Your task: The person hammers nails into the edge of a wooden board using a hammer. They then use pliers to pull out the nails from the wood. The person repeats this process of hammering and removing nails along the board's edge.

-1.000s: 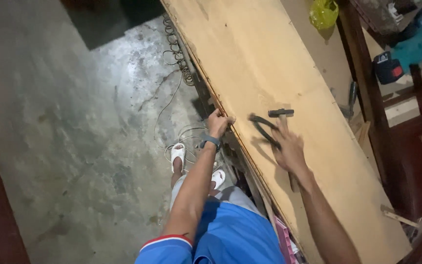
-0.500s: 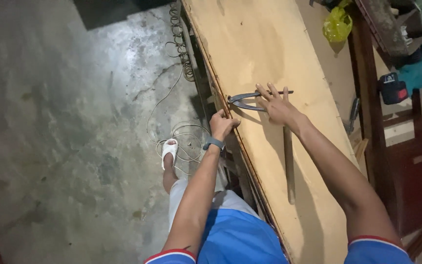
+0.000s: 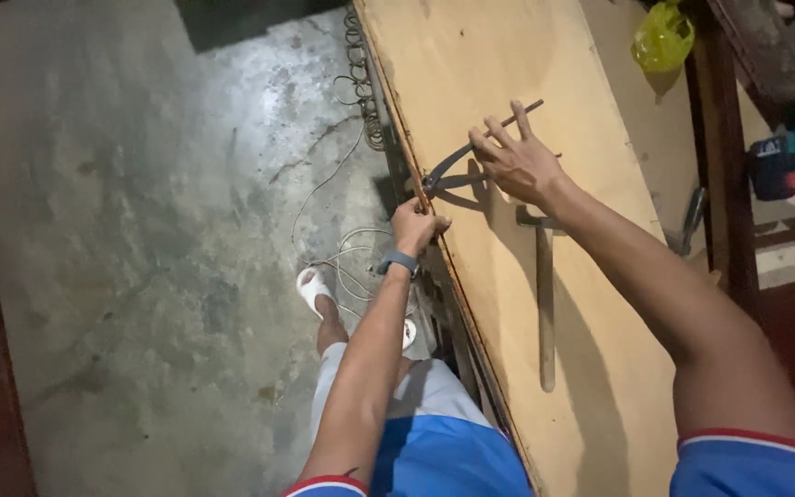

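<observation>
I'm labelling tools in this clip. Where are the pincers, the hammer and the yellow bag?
pincers [image 3: 448, 167], head view, on the upper handle near the pivot.
hammer [image 3: 545, 304], head view, on the wooden handle.
yellow bag [image 3: 662, 37], head view, on its middle.

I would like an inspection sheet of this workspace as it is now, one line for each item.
Surface: plywood board, long, pale, bare at its far end.
Job's things: pincers, head at the board's left edge; hammer lying flat on the board.
Clutter: yellow bag beyond the board.
Grippers: right hand on the pincers' handles; left hand grips the board's edge.
Cables: thin cord looped on the floor.
Surroundings: concrete floor; wooden furniture at right.
</observation>
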